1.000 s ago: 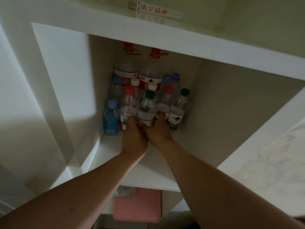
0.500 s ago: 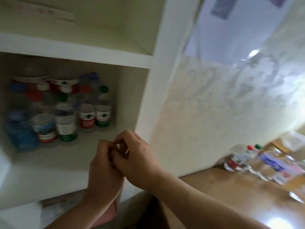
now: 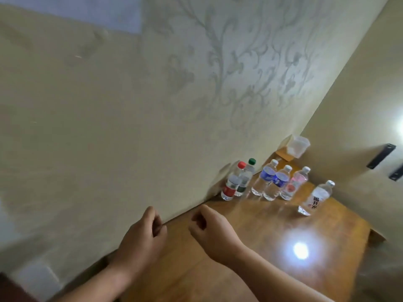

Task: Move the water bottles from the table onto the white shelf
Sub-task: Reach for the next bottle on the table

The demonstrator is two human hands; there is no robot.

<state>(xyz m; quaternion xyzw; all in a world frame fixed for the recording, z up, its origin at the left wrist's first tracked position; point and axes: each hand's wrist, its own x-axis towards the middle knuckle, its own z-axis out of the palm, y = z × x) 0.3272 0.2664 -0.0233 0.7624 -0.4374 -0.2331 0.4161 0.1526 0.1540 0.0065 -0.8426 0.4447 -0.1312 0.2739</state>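
Several water bottles stand upright on the wooden table (image 3: 250,240) by the wall. A red-capped bottle (image 3: 232,185) and a green-capped bottle (image 3: 245,178) are leftmost. Two blue-labelled bottles (image 3: 265,178) (image 3: 278,183) come after them, then a pink-labelled bottle (image 3: 294,184). A white-labelled bottle (image 3: 315,198) stands apart at the right. My left hand (image 3: 144,238) and my right hand (image 3: 210,225) hover over the table's near end, fingers loosely curled, holding nothing, well short of the bottles. The white shelf is out of view.
A patterned wall (image 3: 152,105) runs along the table's left side. A clear plastic container (image 3: 297,146) sits on a small wooden ledge behind the bottles. A bright light reflection (image 3: 301,250) shows on the tabletop. The table's right edge drops off near the far wall.
Both hands let go of the bottles on the shelf and pulled back. The view swung right from the shelf to the table, and the hands moved apart.
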